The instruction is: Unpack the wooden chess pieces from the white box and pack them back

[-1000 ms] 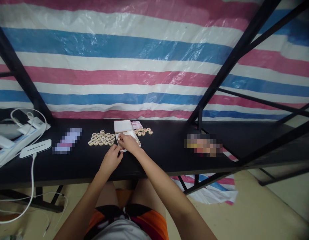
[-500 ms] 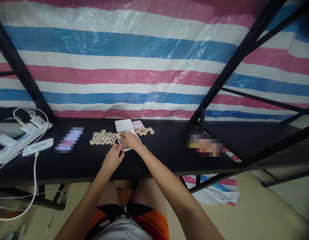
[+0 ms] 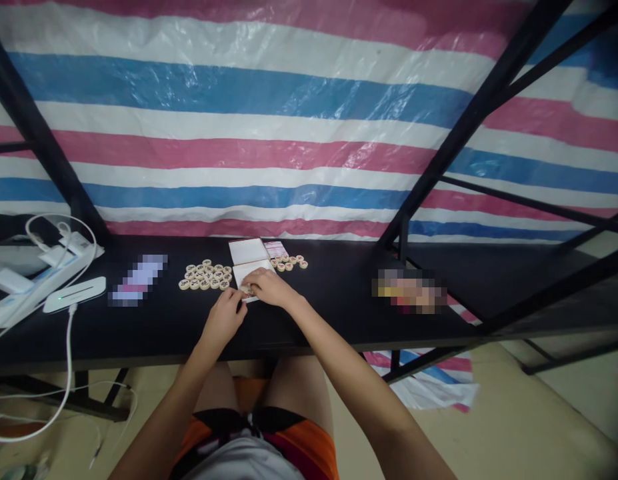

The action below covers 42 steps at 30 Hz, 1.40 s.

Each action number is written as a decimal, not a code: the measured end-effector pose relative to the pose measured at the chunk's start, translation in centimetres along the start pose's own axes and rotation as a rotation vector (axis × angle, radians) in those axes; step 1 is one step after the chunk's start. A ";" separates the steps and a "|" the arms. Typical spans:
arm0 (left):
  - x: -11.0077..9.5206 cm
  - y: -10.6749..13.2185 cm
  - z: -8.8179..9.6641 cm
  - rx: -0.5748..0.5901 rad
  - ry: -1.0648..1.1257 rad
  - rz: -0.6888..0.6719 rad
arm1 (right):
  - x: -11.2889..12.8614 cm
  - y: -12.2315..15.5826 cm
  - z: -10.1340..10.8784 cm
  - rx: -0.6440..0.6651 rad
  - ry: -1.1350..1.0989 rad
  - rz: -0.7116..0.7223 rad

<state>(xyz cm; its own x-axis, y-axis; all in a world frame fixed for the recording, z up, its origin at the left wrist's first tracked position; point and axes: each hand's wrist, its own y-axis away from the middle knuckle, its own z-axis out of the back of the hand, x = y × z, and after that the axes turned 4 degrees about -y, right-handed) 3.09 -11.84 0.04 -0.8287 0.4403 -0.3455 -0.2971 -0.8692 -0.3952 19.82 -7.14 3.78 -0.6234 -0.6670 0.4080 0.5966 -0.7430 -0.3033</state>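
Observation:
A white box [image 3: 249,270] lies open on the black table, its lid [image 3: 249,252] folded back behind it. My left hand [image 3: 225,315] is closed at the box's front left corner, thumb and fingers on the edge. My right hand [image 3: 272,288] reaches over the box's front right, its fingertips pinched down on a Chinese chess piece [image 3: 247,289] inside. Part of the box's inside is hidden under this hand. Left of the box lie several pieces with black characters [image 3: 205,274] in rows. A smaller group with red characters [image 3: 289,263] sits to the right.
A pink and white card [image 3: 276,249] lies behind the red pieces. Farther left are a blurred-out phone-like item [image 3: 139,280], a white device [image 3: 75,295] with a cable, and a power strip [image 3: 49,273]. A blurred-out object [image 3: 409,291] lies right. Black metal posts [image 3: 439,160] frame the table.
My right hand has moved toward me and slightly right, from the middle of the box to its front, uncovering the inside's back part. My left hand stays at the corner.

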 end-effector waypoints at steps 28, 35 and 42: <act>-0.1 0.0 0.1 -0.007 0.001 0.000 | -0.8 -4.7 0.9 0.326 -0.113 -0.295; -0.1 0.0 0.1 -0.027 0.018 0.004 | -0.1 -3.6 0.2 0.098 -0.045 -0.136; -0.1 0.0 0.1 -0.018 0.023 -0.006 | -0.5 -1.2 1.3 0.063 -0.322 -0.218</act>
<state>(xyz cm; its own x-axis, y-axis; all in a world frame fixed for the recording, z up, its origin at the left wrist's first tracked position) 3.14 -11.90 0.15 -0.8158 0.4510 -0.3621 -0.2934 -0.8622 -0.4130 20.12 -5.84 5.05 -0.5546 -0.4349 0.7094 0.5036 -0.8541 -0.1299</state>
